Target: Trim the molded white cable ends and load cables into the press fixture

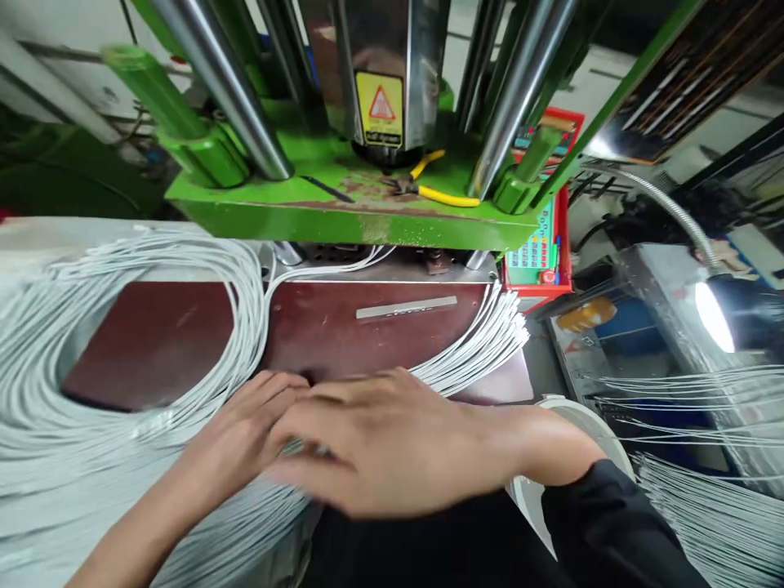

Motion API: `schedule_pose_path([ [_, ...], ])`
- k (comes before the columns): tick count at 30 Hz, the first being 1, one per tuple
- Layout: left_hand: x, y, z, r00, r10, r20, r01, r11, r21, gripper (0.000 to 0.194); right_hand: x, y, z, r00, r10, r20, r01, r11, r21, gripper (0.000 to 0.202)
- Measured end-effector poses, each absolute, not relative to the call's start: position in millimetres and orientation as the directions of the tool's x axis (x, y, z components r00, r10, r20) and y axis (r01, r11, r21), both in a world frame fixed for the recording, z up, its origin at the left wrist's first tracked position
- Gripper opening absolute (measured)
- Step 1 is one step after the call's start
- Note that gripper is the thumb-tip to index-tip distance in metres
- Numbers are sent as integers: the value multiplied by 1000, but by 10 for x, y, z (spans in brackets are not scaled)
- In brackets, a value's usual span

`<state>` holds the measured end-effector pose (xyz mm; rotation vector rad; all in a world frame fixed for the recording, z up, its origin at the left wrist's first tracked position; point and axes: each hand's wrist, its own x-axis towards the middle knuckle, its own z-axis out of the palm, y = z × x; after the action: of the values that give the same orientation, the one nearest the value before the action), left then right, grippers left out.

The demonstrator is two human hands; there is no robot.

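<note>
My left hand point(245, 425) reaches in from the lower left, fingers bent, at the front edge of the dark red board point(318, 327). In front of its fingertips lies my right hand point(385, 441), blurred by motion. The right thumb and forefinger curve together at their tips, with a small gap behind them. What either hand holds is hidden. A large coil of white cables point(245, 327) lies beside and beneath the left hand. Past the right hand, a fanned bundle of white cables point(471, 351) rests on the board. A few white cables point(324, 268) run under the press.
A green press point(367, 224) with steel columns stands ahead, yellow-handled pliers point(447, 196) on its plate. A metal strip point(407, 308) lies on the board. At right are a red-framed control panel point(532, 245), a lit lamp point(716, 314), a white bucket point(588, 420) and more cables point(716, 506).
</note>
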<state>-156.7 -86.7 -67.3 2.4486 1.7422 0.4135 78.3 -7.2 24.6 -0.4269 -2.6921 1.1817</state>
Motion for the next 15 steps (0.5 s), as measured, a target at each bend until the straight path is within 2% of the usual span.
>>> schedule_pose_path([
  [3, -1576, -895, -725, 393, 892, 222, 896, -426, 125, 24, 665, 150, -145, -864, 492, 106, 375, 769, -518, 34],
  [5, -1586, -931, -767, 407, 879, 248, 902, -430, 44, 20, 687, 236, -403, -843, 529, 94, 426, 765, -484, 40],
  [7, -1592, -952, -783, 364, 887, 283, 916, -397, 66, 16, 746, 281, -565, -857, 513, 44, 421, 748, -514, 44],
  [8, -1593, -955, -774, 315, 900, 303, 924, -363, 118, 17, 779, 294, -604, -872, 489, 20, 403, 741, -537, 46],
  [10, -1590, -944, -715, 176, 939, 295, 917, -266, 296, 20, 838, 318, -624, -901, 434, -5, 355, 729, -585, 47],
  [13, -1585, -901, -547, 4, 999, 47, 799, -32, 600, 28, 903, 372, -585, -920, 392, -22, 315, 702, -639, 36],
  [15, -1594, -860, -427, -12, 989, -148, 677, 117, 727, 30, 933, 425, -552, -913, 406, -37, 325, 671, -666, 26],
])
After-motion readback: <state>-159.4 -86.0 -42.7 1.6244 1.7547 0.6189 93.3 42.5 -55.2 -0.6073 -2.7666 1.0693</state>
